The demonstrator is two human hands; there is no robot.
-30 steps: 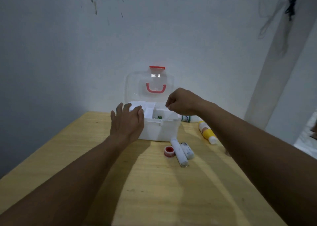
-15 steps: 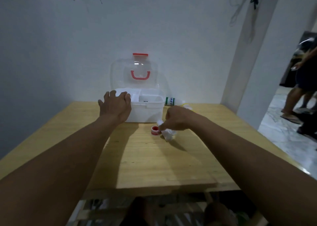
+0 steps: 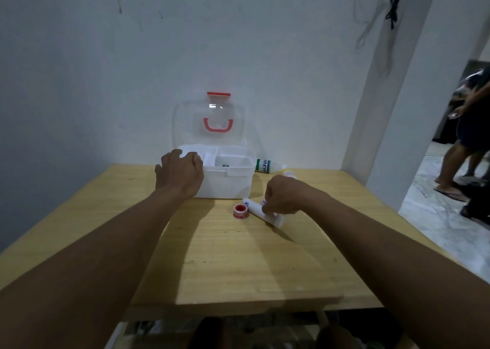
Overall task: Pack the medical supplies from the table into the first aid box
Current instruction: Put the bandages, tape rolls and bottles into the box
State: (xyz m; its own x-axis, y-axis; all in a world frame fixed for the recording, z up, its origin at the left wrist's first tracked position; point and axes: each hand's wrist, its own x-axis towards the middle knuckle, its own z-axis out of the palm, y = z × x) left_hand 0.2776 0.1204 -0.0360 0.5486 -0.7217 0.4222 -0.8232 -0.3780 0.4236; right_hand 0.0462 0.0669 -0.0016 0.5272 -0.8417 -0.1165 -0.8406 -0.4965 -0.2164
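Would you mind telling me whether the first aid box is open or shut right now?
Open. The first aid box has its clear lid standing upright against the wall, red handle showing, and its white compartments are exposed.

place: plain home room, we judge — bare white wall at 12 o'clock | wooden table | tiled floor and bystander in sandals at 3 o'clock — dangling cable

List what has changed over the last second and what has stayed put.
The right hand left the open first aid box, came down to the table and closed on the white rolls lying in front of the box. The left hand stayed on the box's left front corner. The red tape roll and the green-labelled bottle have not moved.
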